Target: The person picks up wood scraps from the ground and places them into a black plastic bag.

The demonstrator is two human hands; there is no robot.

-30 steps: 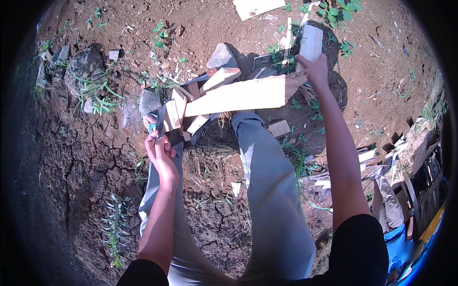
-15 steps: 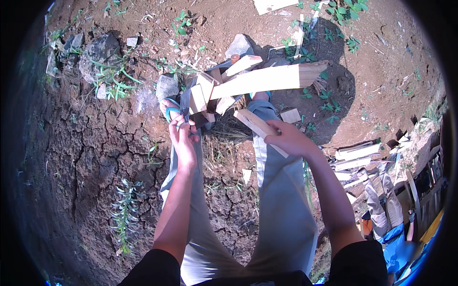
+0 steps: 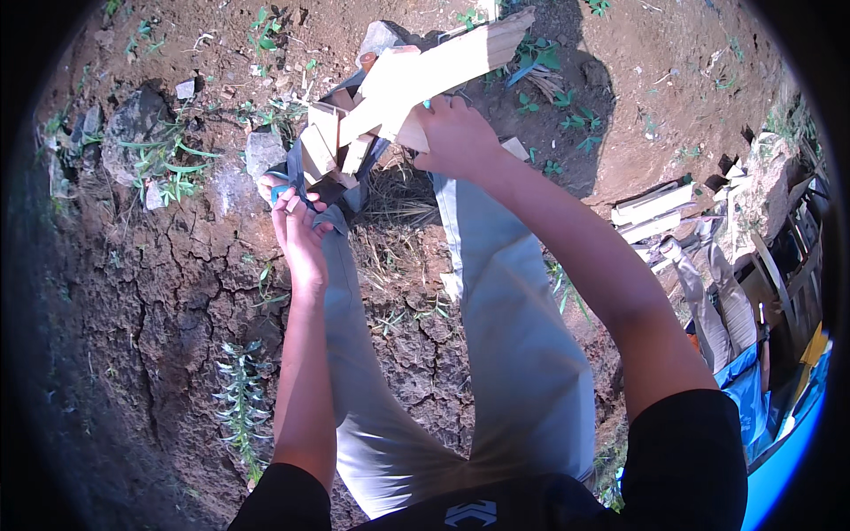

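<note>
Between my feet stands a dark container [image 3: 295,166], like a bag or bucket, filled with pale wood blocks [image 3: 317,152]. A long pale plank [image 3: 474,60] lies across it, slanting up to the right. My left hand [image 3: 303,243] is closed at the container's near-left rim, fingers pinching its dark edge. My right hand [image 3: 460,142] grips a wood piece [image 3: 413,133] at the container's right side, just under the plank. The far part of that piece merges with the other bright wood, and its far end is hard to make out.
Grey stones [image 3: 264,152] flank the container. Cracked dry soil [image 3: 177,310] and a spiky plant [image 3: 239,403] lie to the left. Cut boards [image 3: 653,208] are stacked at right, by another person's legs [image 3: 713,296] and a blue cloth or bag [image 3: 746,398].
My right hand has moved forward and left, bringing the wood piece from above my right leg to the container. My left hand stays at the rim. The view has shifted.
</note>
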